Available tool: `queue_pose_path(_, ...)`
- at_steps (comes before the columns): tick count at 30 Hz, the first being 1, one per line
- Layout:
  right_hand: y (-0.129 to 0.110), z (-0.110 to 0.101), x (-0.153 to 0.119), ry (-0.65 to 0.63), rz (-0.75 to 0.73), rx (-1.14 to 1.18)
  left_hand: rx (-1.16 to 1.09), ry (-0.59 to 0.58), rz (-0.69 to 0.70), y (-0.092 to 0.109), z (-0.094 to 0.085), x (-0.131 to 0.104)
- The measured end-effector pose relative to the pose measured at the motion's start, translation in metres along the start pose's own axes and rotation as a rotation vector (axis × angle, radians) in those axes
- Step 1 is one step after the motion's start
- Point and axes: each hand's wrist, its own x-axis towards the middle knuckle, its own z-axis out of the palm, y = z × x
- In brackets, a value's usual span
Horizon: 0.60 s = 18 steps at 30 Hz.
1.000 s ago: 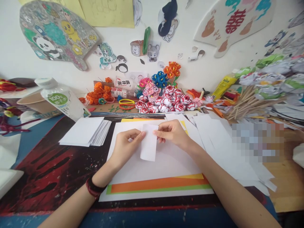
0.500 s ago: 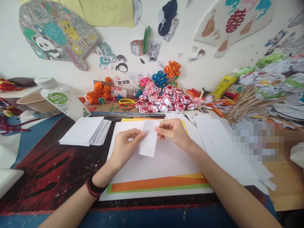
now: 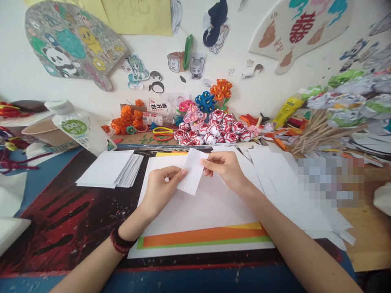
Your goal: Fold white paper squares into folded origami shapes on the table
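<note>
We see a cluttered craft counter (image 3: 70, 219) with a dark red-and-black painted top, and on it a large white paper sheet (image 3: 210, 207) lying over orange, green and yellow coloured sheets (image 3: 201, 237). Left of that lies a stack of small white paper rectangles (image 3: 110, 169), and behind it a tilted clear plastic bottle with a green round label (image 3: 80, 128) reading "100%", the smaller characters too blurred to read. On the wall hangs a pale fan-shaped card with a large red double-happiness character (image 3: 305, 24). Just above the big sheet, our left hand (image 3: 160, 189) and right hand (image 3: 224, 167) each pinch an edge of a small white paper slip (image 3: 192, 173), held tilted. We judge the slip very light, floppy and easily creased, best held by fingertips at opposite edges, as it is here.
</note>
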Motion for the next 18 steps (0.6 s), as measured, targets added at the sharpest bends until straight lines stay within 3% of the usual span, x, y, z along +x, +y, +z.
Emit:
queue_pose_path(12,-0.0002,-0.0037,0.0032,0.091,-0.001,0.000,-0.105,-0.028,-0.015,-0.0019,0.0010,0.0011)
queue_pose_path(18,-0.0001,-0.0032,0.0046,0.149,0.014,0.007,-0.040,0.007,-0.005,-0.0048,-0.0008,0.0031)
